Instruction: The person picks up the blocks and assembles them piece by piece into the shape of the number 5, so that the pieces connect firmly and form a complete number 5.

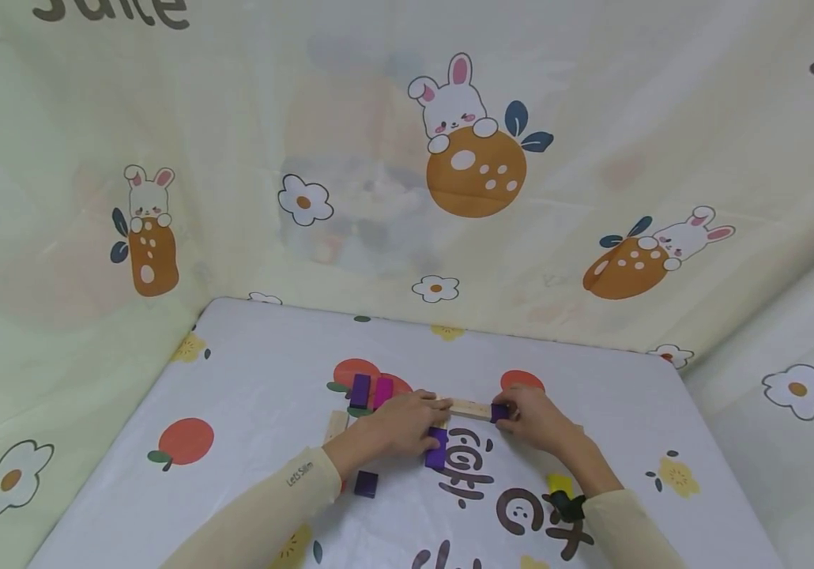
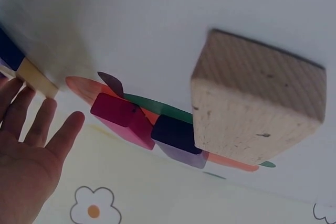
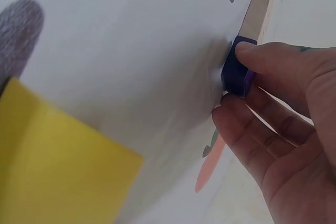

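Observation:
In the head view my right hand (image 1: 538, 419) pinches a small purple block (image 1: 499, 412) at the right end of a pale wooden strip (image 1: 471, 408). Close up in the right wrist view, the thumb lies on top of this purple block (image 3: 239, 72) and fingertips meet its end. My left hand (image 1: 407, 423) is at the strip's left end, its thumb over another purple block (image 1: 436, 449) lying crosswise. Straight fingers of the left hand (image 2: 29, 150) touch the light wood (image 2: 37, 80) in the left wrist view; its thumb is hidden there.
Left of the hands lie a purple block (image 1: 360, 391), a pink block (image 1: 383, 392) and a wooden block (image 1: 337, 425) partly behind the left forearm. A dark purple block (image 1: 366, 484) sits nearer. Beside the right wrist is a yellow block (image 1: 559, 484). Printed curtains (image 1: 378, 261) rise behind the table.

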Motion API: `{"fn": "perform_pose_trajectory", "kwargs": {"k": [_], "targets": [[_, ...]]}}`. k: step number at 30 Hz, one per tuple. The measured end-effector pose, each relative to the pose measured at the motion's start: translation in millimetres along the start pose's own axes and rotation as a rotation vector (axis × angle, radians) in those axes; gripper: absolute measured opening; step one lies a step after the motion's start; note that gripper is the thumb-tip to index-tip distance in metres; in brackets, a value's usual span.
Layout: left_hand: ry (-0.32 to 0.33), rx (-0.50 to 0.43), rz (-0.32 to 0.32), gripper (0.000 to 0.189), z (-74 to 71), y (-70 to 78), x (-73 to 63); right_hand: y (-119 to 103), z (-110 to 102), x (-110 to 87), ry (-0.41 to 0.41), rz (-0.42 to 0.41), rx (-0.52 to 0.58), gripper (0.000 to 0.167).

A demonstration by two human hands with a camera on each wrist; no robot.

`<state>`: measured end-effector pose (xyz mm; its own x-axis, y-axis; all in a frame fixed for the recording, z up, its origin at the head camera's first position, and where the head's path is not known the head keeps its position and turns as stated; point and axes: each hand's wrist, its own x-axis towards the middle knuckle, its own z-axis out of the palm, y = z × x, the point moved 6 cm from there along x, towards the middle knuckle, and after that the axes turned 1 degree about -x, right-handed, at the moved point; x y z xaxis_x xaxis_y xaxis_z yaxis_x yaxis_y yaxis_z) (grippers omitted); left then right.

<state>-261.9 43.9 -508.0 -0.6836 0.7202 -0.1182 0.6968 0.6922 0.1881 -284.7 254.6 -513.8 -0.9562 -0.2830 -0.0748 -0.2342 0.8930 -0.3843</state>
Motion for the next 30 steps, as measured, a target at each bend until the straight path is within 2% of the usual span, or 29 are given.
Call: {"fn": "perform_pose_trajectory", "kwargs": {"k": [7, 13, 18, 23, 30], "targets": [[0.013, 0.005, 0.000, 0.058, 1.1, -2.5, 1.1, 0, -13, -2.3, -0.032, 0.017, 0.035, 0.036], [0.014, 0.008, 0.002, 0.058, 1.4, -3.5, 0.9, 18, -38, -9.4, 0.037, 0.024, -0.021, 0.031], [0.009, 0.002, -0.001, 0.059, 1.1, -4.6, 0.3, 41, -49, -21.6, 0.034, 0.157, -0.066, 0.034], [0.008, -0.005, -0.007, 0.059, 0.3, -5.0, 0.2, 60, -50, -40.1, 0.011, 0.294, -0.067, 0.042], [0.005, -0.019, -0.009, 0.059, 0.4, -3.2, -0.9, 83, -43, -66.5, 0.007, 0.407, -0.020, 0.046]]}}
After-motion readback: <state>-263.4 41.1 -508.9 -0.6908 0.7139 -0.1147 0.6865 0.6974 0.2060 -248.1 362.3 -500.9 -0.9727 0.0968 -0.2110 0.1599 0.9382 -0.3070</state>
